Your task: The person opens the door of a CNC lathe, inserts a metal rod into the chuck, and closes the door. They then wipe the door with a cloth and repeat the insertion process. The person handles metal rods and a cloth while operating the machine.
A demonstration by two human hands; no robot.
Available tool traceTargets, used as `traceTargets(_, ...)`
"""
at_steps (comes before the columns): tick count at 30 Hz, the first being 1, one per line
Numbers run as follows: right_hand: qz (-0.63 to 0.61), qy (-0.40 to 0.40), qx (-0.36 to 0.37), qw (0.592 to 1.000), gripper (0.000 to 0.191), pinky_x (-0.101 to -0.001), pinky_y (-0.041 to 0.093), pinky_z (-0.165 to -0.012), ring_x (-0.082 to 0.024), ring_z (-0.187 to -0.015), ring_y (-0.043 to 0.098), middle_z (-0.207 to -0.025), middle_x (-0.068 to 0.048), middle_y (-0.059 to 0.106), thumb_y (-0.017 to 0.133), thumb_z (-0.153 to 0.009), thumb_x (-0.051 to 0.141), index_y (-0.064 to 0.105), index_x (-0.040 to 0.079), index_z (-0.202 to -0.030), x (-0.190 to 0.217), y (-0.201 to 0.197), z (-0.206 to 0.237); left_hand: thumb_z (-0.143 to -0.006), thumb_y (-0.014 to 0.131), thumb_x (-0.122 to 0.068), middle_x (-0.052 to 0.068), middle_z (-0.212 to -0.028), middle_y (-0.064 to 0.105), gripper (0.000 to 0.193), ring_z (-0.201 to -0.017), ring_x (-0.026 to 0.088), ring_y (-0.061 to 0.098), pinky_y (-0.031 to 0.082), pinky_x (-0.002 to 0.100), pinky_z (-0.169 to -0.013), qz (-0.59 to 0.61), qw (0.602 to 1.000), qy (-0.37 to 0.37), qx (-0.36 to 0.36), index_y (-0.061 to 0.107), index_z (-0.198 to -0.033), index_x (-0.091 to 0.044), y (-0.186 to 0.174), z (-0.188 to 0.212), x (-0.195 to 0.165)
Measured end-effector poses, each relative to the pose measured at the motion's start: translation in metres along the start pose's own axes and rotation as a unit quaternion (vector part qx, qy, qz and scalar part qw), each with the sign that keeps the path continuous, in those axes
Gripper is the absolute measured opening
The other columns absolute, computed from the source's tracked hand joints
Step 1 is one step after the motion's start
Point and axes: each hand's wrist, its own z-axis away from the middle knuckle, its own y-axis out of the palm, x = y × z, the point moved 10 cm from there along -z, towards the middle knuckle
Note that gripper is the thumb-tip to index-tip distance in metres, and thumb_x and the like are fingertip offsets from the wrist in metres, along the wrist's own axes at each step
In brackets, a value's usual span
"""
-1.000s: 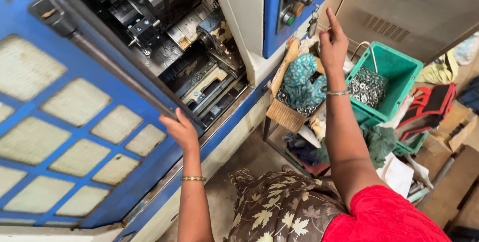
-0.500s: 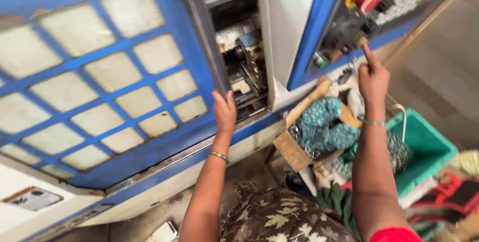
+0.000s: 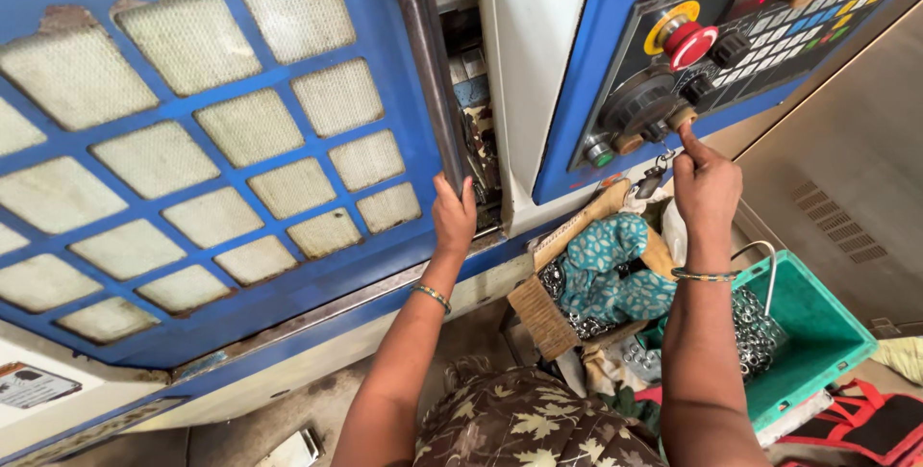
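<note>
left hand (image 3: 454,215): fingers curled on blue mesh-windowed door (image 3: 221,159) edge | right hand (image 3: 705,181): forefinger pressing tan round button (image 3: 683,117), other fingers folded, holding nothing | red mushroom button (image 3: 688,42) on yellow disc above | green plastic crate (image 3: 817,332) of metal rings below

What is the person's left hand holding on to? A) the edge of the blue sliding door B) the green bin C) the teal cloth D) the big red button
A: the left hand grips the edge of the blue sliding door beside its dark handle bar, while the right hand reaches up to a small button on the control panel.
</note>
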Motion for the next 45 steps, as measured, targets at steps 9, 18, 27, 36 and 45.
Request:
traceTargets(9,-0.007,0.027,0.038,0.999,0.051,-0.0486,0.053,-0.074,-0.039,-0.069,0.065,-0.079,-0.023,0.064,0.061,-0.093,0.014,0.068,0.028,-0.142,0.009,-0.016,0.004,-0.104,0.06,-0.024,0.031,-0.093,0.07,0.039,-0.085,0.052,0.067,0.051,0.057,-0.067,-0.003,1.0,-0.019,0.015,0.045,-0.129,0.002,0.045,-0.002,-0.005)
traceTargets(18,-0.039,0.034,0.045,0.998,0.049,-0.043,0.052,-0.071,-0.035,-0.061,0.061,-0.076,-0.025,0.058,0.061,-0.094,0.011,0.07,0.023,-0.14,0.005,-0.014,-0.003,-0.103,0.061,-0.027,0.031,-0.086,0.068,0.042,-0.08,0.052,0.066,0.05,0.057,-0.066,-0.023,1.0,0.013,0.009,0.046,-0.128,0.004,0.073,-0.007,-0.016)
traceTargets(27,-0.096,-0.044,0.029,0.994,0.05,-0.0401,0.054,-0.078,-0.03,-0.081,0.072,-0.099,-0.022,0.07,0.062,-0.091,0.008,0.068,0.018,-0.139,0.009,-0.005,-0.01,-0.103,0.06,-0.026,0.034,-0.085,0.065,0.045,-0.078,0.055,0.063,0.047,0.059,-0.065,-0.032,0.999,0.04,-0.004,0.045,-0.129,0.007,0.079,-0.009,-0.012)
traceTargets(36,-0.088,-0.048,-0.007,0.995,0.046,-0.0399,0.053,-0.072,-0.03,-0.073,0.068,-0.088,-0.02,0.066,0.061,-0.095,0.006,0.07,0.018,-0.139,0.013,-0.037,0.018,-0.106,0.061,-0.026,0.034,-0.089,0.066,0.044,-0.081,0.055,0.063,0.048,0.058,-0.067,-0.045,0.998,0.046,-0.009,0.045,-0.13,0.008,0.074,0.007,-0.009)
traceTargets(45,-0.127,-0.099,0.049,0.986,0.061,-0.0398,0.049,-0.058,-0.028,-0.06,0.061,-0.073,-0.015,0.063,0.065,-0.092,0.005,0.055,0.017,-0.15,0.104,-0.001,0.09,-0.103,0.061,-0.032,0.032,-0.074,0.065,0.049,-0.071,0.054,0.063,0.045,0.06,-0.059,-0.108,0.994,-0.009,0.008,0.045,-0.13,0.006,0.079,0.002,-0.001)
